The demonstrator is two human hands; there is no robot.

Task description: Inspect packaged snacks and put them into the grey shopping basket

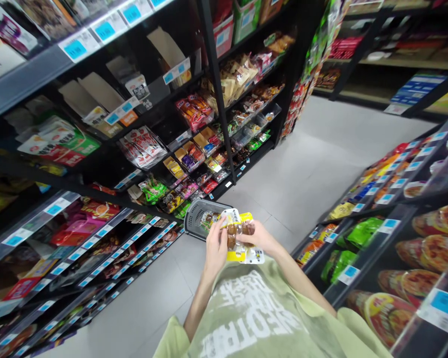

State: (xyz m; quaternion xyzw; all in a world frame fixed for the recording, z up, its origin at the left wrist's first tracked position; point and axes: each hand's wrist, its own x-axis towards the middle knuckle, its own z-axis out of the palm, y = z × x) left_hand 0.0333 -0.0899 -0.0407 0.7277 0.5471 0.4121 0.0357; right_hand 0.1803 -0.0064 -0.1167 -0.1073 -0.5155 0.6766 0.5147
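Two vacuum-sealed food packs with brown contents lie side by side in front of my chest. The left pack [232,236] shows a white top end and a yellow lower end; the right pack [256,256] has a yellow top and a white bottom. My left hand [216,243] is closed on the left pack's edge. With bent fingers, my right hand [260,238] grips the right pack, its fingertips reaching toward the left one. Just beyond them is a grey shopping basket [194,219] with some packaged goods inside. What supports the basket is hidden.
A tall black shelf unit [218,84] of bagged snacks runs along the left and ahead. On the right, a low shelf holds green bags [362,231] and instant noodle bowls [384,313]. Grey tiled floor [265,164] lies between them. Another shelf [410,64] stands farther back.
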